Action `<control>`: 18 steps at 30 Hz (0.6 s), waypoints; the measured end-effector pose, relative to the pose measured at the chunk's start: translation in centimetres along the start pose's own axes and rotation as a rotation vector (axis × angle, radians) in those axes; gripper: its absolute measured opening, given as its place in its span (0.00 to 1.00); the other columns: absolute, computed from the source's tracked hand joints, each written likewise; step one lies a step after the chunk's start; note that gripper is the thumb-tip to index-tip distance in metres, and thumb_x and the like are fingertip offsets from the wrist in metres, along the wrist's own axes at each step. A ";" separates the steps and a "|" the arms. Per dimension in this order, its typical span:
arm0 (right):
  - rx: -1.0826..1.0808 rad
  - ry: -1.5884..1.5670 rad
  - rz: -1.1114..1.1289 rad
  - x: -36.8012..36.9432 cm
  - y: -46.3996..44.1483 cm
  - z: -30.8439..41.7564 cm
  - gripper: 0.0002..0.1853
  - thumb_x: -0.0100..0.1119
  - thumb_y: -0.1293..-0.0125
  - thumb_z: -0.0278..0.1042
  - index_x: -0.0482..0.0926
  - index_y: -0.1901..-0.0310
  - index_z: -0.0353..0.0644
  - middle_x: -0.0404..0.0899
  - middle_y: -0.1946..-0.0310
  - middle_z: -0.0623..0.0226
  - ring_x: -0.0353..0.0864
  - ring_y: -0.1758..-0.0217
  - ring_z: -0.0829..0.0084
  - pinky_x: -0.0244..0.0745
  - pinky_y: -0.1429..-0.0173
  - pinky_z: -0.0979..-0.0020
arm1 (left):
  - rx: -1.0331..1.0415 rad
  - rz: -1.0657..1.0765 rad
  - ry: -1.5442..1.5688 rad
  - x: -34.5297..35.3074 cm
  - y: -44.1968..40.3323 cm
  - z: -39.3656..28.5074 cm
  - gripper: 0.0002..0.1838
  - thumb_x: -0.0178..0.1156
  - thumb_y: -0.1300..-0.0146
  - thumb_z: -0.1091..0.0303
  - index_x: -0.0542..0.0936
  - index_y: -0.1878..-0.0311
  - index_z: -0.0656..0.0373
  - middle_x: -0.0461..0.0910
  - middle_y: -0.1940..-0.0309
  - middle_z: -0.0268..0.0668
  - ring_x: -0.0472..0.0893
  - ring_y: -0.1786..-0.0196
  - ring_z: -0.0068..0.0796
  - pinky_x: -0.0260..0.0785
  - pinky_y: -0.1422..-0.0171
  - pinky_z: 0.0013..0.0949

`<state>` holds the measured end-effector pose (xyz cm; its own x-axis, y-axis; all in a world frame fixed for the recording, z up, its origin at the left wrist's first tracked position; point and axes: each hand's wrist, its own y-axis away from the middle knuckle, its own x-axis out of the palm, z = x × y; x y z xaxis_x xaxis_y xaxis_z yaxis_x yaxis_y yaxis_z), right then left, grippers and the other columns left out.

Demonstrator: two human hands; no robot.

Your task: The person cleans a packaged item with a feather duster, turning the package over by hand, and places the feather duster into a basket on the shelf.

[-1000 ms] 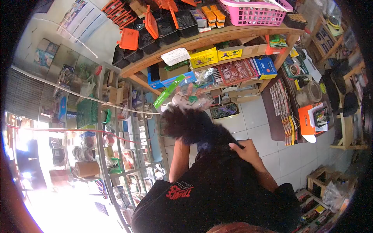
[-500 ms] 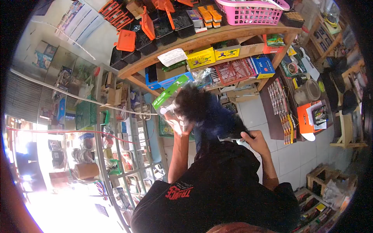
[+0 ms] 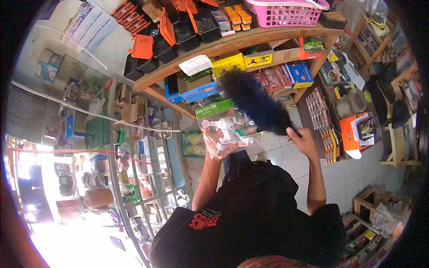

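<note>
My left hand [image 3: 212, 146] holds up a clear plastic packet [image 3: 230, 131] with a green header card [image 3: 215, 108] that reads "NEW SOLIGEN". White plastic parts that look like taps show through the film; some of my fingers are hidden behind it. A dark, fluffy feather duster [image 3: 259, 102] slants up and left from my right hand [image 3: 305, 142], which is closed round its lower end. The duster's head is just above and to the right of the packet, in front of the shelf.
Ahead stands a wooden shelf [image 3: 241, 38] with black bins, orange lids and a pink basket [image 3: 286, 14] on top. Boxes fill its lower level, including a blue one [image 3: 203, 91]. A glass-sided rack [image 3: 120, 156] is on the left. A green crate [image 3: 193, 145] sits beside my left forearm.
The duster has swung up and away from the packet, whose front now shows. My left hand has moved slightly right with the packet; my right hand has risen a little.
</note>
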<state>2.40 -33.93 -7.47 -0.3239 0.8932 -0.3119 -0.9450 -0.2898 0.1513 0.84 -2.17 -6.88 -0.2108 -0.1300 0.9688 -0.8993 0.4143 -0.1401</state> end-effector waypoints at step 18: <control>-0.178 0.124 0.368 -2.7 0.5 4.3 0.19 0.61 0.34 0.46 0.85 0.71 0.36 0.83 0.79 0.64 0.77 0.76 0.79 0.72 0.68 0.71 | -0.103 -0.060 0.095 -0.4 2.2 -0.4 0.47 0.48 0.43 0.27 0.64 0.32 0.58 0.69 0.38 0.56 0.70 0.36 0.56 0.60 0.32 0.61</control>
<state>3.00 -34.99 -2.50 -0.6339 0.6739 -0.3794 -0.7547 -0.6463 0.1130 -0.88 -0.89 -7.53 -0.1163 -0.0739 0.9905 -0.8643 0.4989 -0.0643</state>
